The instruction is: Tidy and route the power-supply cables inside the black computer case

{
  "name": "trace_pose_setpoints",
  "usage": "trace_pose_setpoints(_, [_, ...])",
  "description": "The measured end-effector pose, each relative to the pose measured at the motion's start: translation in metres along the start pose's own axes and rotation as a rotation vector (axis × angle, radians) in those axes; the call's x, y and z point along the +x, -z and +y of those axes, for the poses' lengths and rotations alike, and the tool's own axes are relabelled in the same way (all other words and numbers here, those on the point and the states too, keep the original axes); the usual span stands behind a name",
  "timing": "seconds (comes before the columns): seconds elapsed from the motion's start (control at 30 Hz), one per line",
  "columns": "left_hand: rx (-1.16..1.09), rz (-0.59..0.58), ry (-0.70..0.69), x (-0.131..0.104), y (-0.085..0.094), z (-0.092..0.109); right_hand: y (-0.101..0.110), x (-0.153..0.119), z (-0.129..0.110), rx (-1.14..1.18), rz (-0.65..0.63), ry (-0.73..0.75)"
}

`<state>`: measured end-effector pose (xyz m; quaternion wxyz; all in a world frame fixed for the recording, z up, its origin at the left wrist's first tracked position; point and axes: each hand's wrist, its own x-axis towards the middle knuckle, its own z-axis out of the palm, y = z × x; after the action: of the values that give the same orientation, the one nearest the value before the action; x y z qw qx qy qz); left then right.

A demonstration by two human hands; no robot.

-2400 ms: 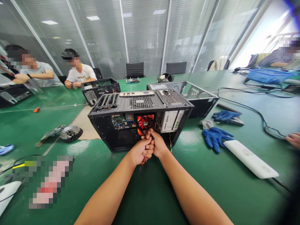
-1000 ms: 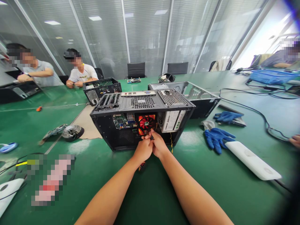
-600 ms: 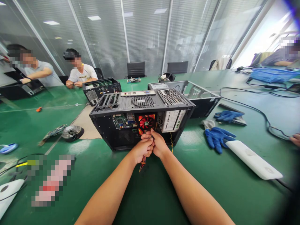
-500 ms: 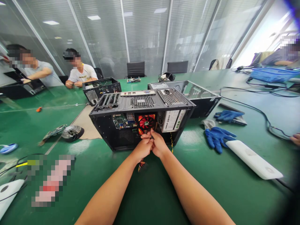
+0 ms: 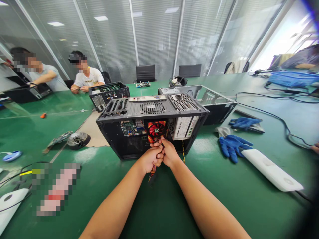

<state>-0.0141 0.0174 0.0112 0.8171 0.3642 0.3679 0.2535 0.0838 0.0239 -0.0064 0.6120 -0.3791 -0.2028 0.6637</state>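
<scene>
An open black computer case (image 5: pixel 149 111) stands on the green table, its open side facing me. Inside it are a motherboard (image 5: pixel 129 128), a red and black fan (image 5: pixel 157 129) and a labelled power supply (image 5: pixel 183 127). My left hand (image 5: pixel 153 157) is closed around a bundle of coloured cables (image 5: pixel 152 172), whose dark end hangs below it. Touching it, my right hand (image 5: pixel 169 151) is pinched just below the fan; what lies between its fingertips is too small to make out.
Behind stand another black case (image 5: pixel 108 94) and a silver-black case (image 5: pixel 216 111). To the right lie blue gloves (image 5: pixel 234 146) and a white power strip (image 5: pixel 271 169). A round metal part (image 5: pixel 78 140) is at the left. Two people sit at the far left.
My left fingers have curled further round the cables, and more of the bundle shows below that hand. The whole view has shifted slightly.
</scene>
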Motion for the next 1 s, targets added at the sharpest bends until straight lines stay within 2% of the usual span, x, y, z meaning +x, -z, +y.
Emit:
trace_pose_setpoints(0.17, [-0.125, -0.083, 0.041, 0.002, 0.006, 0.000, 0.004, 0.001, 0.001, -0.015, 0.026, 0.007])
trace_pose_setpoints(0.33, [-0.122, -0.115, 0.021, 0.002, 0.009, -0.002, 0.003, -0.001, 0.000, 0.012, -0.013, -0.029])
trace_pose_setpoints(0.43, [0.058, -0.014, -0.059, 0.002, 0.005, -0.004, 0.001, -0.002, -0.001, 0.026, -0.032, -0.056])
trace_pose_setpoints(0.6, [0.765, 0.341, -0.379, 0.007, -0.002, -0.009, 0.002, 0.001, 0.002, 0.083, -0.066, 0.004])
trace_pose_setpoints(0.7, [1.021, 0.460, -0.504, 0.008, -0.003, -0.012, 0.004, 0.004, 0.005, 0.090, -0.109, 0.032])
trace_pose_setpoints(0.83, [1.136, 0.539, -0.492, 0.007, -0.002, -0.015, 0.005, 0.005, 0.006, 0.086, -0.137, 0.053])
trace_pose_setpoints(0.9, [1.117, 0.556, -0.490, 0.007, -0.003, -0.016, 0.005, 0.004, 0.006, 0.089, -0.147, 0.059])
trace_pose_setpoints(1.0, [0.866, 0.433, -0.422, 0.006, -0.005, -0.012, 0.004, 0.003, 0.004, 0.080, -0.120, 0.028])
